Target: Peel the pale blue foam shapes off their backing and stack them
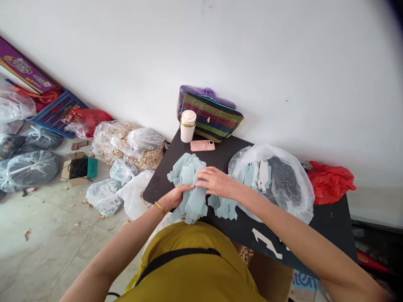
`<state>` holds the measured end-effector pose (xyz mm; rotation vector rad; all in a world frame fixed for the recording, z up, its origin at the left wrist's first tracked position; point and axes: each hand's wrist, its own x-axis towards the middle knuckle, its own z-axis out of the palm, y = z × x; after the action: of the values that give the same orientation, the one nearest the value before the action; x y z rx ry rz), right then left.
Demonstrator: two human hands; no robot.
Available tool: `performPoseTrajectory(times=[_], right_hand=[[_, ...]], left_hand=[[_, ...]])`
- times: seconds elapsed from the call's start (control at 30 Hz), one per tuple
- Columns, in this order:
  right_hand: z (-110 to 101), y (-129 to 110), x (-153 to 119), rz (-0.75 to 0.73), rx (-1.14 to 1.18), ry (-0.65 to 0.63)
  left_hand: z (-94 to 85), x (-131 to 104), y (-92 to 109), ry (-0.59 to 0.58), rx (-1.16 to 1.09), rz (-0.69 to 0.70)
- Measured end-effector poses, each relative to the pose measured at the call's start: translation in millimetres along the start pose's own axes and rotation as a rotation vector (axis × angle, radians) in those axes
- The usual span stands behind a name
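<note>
- Ten o'clock from the held stack: clear sack of beige pieces (124, 147) on littered tile floor (59, 235).
- Left hand (175, 196) pinches a stack of pale-blue cut-outs (195, 204).
- Right hand (217, 182), fingers nearly together, meets its edge; pinching, I cannot tell.
- Three o'clock: blue pile (224, 207), unbagged.
- Beyond: open plastic bag (292, 199), some cut-outs (252, 174) already inside.
- Far three o'clock: red bag (330, 182), black tabletop (333, 220), white wall (340, 105).
</note>
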<state>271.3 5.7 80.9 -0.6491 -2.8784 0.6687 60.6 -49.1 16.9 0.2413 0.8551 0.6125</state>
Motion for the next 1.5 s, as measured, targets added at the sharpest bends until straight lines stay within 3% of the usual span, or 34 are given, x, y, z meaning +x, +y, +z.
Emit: performPoseTrajectory(times=[0.17,0.4,0.6,0.8,0.9,1.0,1.13,1.23,1.37,1.5], right_hand=[[-0.5,-2.2,1.5,0.030,0.078,0.039],[-3.3,-8.5,-20.8,0.107,0.086,0.016],[2.5,-2.3,-13.3,0.136,0.083,0.038],[-22.6,-1.1,-13.8,0.149,0.174,0.034],[-39.4,-1.4,-20.9,0.231,0.217,0.070],[-43.7,-0.7,-39.9,0.488,0.325,0.158],[-17.3,-4.5,-81.8,1.011,0.689,0.315],[16.9,-13.8,-108.1,1.244,0.953,0.510],[55.4,-27.1,-122.6,1.368,1.199,0.748],[77.0,-36.0,-124.8,1.387,1.242,0.898]], left_hand=[[-7.3,3.6,-2.3,0.017,-0.032,-0.008],[-12.5,3.9,0.7,0.065,-0.040,-0.045],[-3.4,7.2,2.1,-0.037,-0.013,-0.039],[-2.1,8.2,5.9,0.002,0.061,-0.072],[-5.8,10.7,1.3,0.012,0.035,-0.112],[-12.9,14.4,-6.4,0.021,-0.058,-0.115],[-22.0,12.3,-8.7,0.133,-0.137,-0.090],[-25.5,4.8,-0.8,0.221,-0.156,-0.055],[-25.1,-3.3,12.7,0.261,-0.162,0.047],[-20.7,-4.1,18.7,0.243,-0.128,0.063]])
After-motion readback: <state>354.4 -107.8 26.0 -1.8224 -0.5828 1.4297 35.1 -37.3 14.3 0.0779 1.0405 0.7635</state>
